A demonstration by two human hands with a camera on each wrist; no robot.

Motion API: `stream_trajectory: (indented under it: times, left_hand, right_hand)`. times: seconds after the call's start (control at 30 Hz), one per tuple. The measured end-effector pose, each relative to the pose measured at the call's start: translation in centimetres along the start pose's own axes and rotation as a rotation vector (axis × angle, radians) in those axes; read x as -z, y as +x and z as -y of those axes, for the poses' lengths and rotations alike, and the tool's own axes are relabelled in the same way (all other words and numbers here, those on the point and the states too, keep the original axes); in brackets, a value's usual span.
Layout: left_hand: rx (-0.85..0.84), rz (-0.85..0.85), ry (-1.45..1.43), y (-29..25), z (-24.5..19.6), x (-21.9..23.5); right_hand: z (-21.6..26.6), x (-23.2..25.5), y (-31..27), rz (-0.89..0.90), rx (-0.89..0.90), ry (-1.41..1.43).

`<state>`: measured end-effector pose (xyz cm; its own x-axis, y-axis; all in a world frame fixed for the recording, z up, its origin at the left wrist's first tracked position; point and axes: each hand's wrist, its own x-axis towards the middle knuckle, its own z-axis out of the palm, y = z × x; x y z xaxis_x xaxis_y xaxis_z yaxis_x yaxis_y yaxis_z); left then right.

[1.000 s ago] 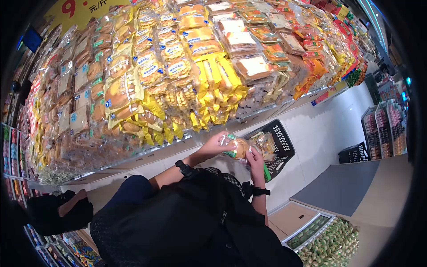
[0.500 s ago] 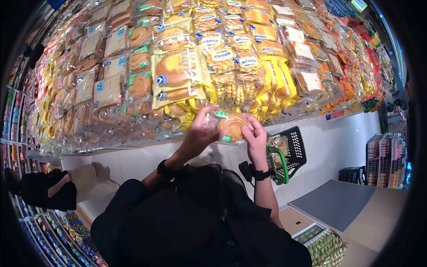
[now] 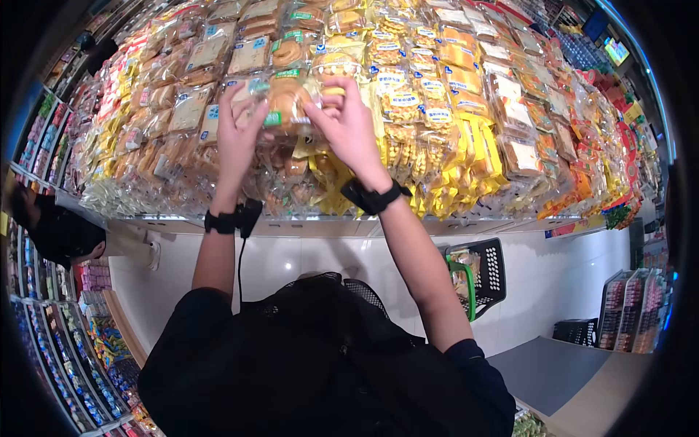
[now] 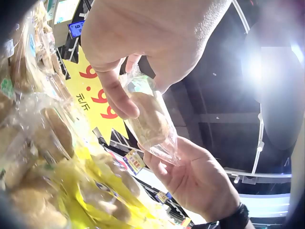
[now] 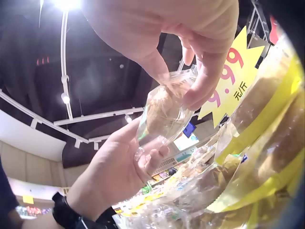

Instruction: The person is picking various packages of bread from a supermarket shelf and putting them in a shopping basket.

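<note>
A round bun in a clear plastic wrapper with green labels [image 3: 288, 103] is held up between both hands, over the heaped packets of a bread display. My left hand [image 3: 237, 138] pinches one end of the wrapper between thumb and fingers, seen close in the left wrist view. At the other end, my right hand [image 3: 349, 130] pinches the wrapper the same way, as the right wrist view shows. Below the hands lie similar wrapped buns [image 3: 286, 52] and yellow bread packets [image 3: 477, 146].
A black shopping basket [image 3: 496, 273] with a green handle [image 3: 472, 291] stands on the floor at right, packets inside. Another person [image 3: 62, 229] is at the left, near shelves of goods. A yellow price sign [image 4: 90, 93] hangs beyond the display.
Both hands have carried the wrapped bun from near the basket, leftward and forward over the display. The head view has shifted, showing more of the display's left side.
</note>
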<state>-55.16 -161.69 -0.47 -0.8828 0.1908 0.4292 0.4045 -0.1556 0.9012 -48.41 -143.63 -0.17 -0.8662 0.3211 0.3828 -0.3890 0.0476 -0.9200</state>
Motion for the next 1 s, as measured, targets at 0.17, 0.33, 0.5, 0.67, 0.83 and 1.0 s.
stream_trajectory:
  times: [0.17,0.33,0.5,0.67,0.83,1.0]
  left_hand:
    - [0.015,0.071,0.180,6.0,2.4,2.7]
    - [0.062,0.118,0.220,8.0,4.4,2.7]
    - [-0.036,0.207,0.635,8.7,5.5,4.2]
    - [-0.195,0.203,0.768,8.7,4.9,4.9]
    - [-0.357,0.088,0.746,7.9,5.4,4.8]
    - [-0.472,0.122,0.757,8.4,6.1,4.5]
  right_hand:
    - [-1.0,-2.4,5.8,0.059,0.270,-0.549]
    - [-1.1,-3.1,7.6,0.095,0.233,-0.766]
    - [-2.1,-3.7,8.8,0.206,0.211,-0.957]
    - [-2.5,-4.8,9.6,0.307,0.168,-1.104]
    - [-1.3,-5.6,9.4,0.317,0.138,-1.149]
    - [-1.6,-6.4,9.4,0.250,0.150,-1.148]
